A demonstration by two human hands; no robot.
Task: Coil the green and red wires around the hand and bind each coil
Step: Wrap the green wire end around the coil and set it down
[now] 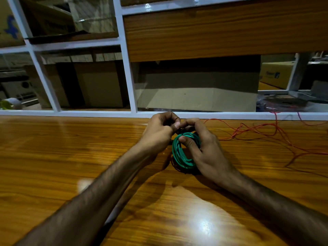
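We're binding green coil [182, 153]: right hand [204, 150] gripping loops, left hand [159, 132] pinching tail; keeping wraps tight. Red wire [262, 132] waiting, surface's far-right edge.

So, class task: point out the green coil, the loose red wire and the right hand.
green coil [179, 157]: head view, left arc of loops.
red wire [255, 129]: head view, tangled middle.
right hand [204, 153]: head view, its back.

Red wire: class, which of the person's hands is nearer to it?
Right. The right hand, holding the green coil, sits beside the loose red wire; the left hand is beyond the coil.
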